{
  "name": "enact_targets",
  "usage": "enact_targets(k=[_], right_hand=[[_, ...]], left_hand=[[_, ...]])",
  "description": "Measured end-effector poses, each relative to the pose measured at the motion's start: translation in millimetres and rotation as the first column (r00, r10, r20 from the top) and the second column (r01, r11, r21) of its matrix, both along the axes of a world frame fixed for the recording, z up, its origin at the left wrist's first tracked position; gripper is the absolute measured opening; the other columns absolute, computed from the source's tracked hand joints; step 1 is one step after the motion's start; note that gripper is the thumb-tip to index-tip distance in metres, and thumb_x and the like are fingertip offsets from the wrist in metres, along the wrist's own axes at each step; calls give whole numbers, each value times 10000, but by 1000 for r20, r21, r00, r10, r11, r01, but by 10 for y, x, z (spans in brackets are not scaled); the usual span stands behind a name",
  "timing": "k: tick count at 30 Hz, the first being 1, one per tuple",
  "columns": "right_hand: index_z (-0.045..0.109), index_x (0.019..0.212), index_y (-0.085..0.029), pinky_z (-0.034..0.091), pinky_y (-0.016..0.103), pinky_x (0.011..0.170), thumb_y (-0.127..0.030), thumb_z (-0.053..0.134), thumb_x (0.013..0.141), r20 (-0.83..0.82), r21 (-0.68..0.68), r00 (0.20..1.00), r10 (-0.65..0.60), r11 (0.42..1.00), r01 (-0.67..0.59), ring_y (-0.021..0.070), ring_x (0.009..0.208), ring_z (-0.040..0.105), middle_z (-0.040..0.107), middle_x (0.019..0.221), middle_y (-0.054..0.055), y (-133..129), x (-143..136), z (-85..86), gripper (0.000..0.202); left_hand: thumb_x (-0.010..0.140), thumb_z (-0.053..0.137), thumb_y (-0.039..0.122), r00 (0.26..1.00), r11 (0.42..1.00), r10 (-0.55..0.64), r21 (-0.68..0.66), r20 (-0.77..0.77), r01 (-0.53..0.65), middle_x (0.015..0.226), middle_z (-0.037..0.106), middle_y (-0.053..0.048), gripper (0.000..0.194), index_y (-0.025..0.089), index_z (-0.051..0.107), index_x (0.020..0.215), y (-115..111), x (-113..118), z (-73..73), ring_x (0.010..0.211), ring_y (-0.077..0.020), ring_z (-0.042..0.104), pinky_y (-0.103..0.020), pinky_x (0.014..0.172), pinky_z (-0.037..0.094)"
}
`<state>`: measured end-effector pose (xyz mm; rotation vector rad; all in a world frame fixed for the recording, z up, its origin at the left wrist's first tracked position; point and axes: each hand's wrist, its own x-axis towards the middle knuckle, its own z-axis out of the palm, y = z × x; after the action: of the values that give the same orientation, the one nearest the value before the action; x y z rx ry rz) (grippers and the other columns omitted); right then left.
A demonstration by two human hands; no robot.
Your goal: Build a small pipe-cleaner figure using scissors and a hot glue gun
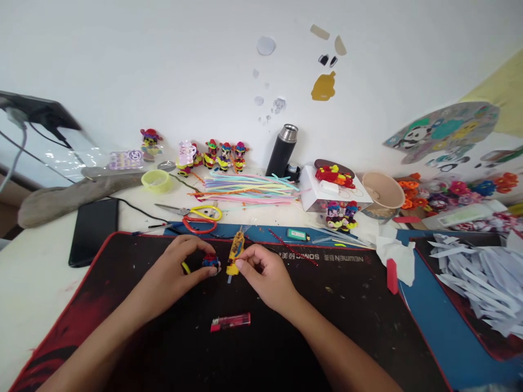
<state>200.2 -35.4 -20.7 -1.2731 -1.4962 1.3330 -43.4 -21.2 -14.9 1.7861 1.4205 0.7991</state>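
My left hand (182, 264) pinches a small blue and red fuzzy figure piece (211, 262) between thumb and fingers, just above the dark mat. A curved bit of yellow shows beside its palm. To the right of that piece lies a yellow glue gun (236, 251), its narrow end pointing away from me and a pale stick poking out of the near end. My right hand (265, 272) is closed at the glue gun's right edge, thumb and forefinger together. Whatever those fingertips hold, if anything, is too small to make out. A pink lighter (231, 322) lies nearer to me on the mat.
Scissors (196, 215) with red and yellow handles lie behind the mat (327, 316). Pastel pipe cleaners (249, 188), finished figures (226, 156), a black thermos (281, 149) and a white box (322, 190) stand along the wall. White paper strips (482, 283) are piled at right.
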Motion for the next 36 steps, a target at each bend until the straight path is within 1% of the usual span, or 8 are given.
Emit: enact_targets(k=[4,10,12,15,18,22,28,36], right_hand=[[668,895,-221,362,261,571,-366,680,958,43,41,999,23,999,-24,124,573,511,582,643,-53,16,-24,49,158],[673,909,-217,393,254,580,-364,688,952,43,28,997,57,998,-59,121,588,534,603,664,-51,12,-77,141,154],[679,913,-212,407,251,587,-354,691,948,34,22,997,75,997,-76,117,595,534,603,678,-50,7,-85,162,147],[687,910,-210,409,249,583,-360,699,945,36,24,996,84,996,-85,115,591,520,585,671,-54,3,-84,180,155],[691,914,-209,411,250,583,-368,703,946,37,21,995,90,996,-91,115,594,528,595,676,-52,3,-80,189,162],[689,915,-209,417,253,592,-379,706,951,26,10,994,102,995,-102,116,599,544,610,684,-49,9,-85,202,175],[675,918,-209,405,253,575,-378,697,958,14,-15,992,129,992,-129,114,580,529,596,665,-57,5,-98,206,175],[678,914,-207,396,249,580,-338,692,957,44,11,990,136,991,-136,107,576,526,593,662,-61,-6,-89,220,138]], left_hand=[[799,835,580,995,991,-37,-128,90,49,1142,739,-55,360,312,774,1031,-31,-80,61,1104,-318,674,-382,1016,487],[836,837,505,980,973,-112,-183,165,142,1128,742,-40,327,291,750,1069,-45,-121,124,1115,-285,675,-352,1012,489],[852,829,485,974,964,-131,-206,184,168,1114,742,-36,313,284,740,1074,-45,-120,144,1113,-277,676,-347,983,510],[851,827,493,963,954,-119,-241,244,179,1095,747,-44,316,272,738,1058,-44,-111,161,1082,-280,690,-337,890,558],[819,853,503,953,953,-93,-253,290,169,1086,756,-51,333,268,750,1031,-42,-97,167,1051,-283,703,-331,852,580],[797,874,501,951,956,-79,-247,298,157,1086,757,-44,332,277,757,1013,-37,-84,171,1059,-276,703,-321,879,581],[807,867,505,956,955,-91,-247,278,163,1088,756,-38,323,291,761,1025,-39,-82,163,1080,-278,691,-325,912,566],[832,852,478,952,950,-115,-248,283,188,1087,748,-31,297,295,750,1043,-59,-78,150,1058,-261,688,-314,889,559]])
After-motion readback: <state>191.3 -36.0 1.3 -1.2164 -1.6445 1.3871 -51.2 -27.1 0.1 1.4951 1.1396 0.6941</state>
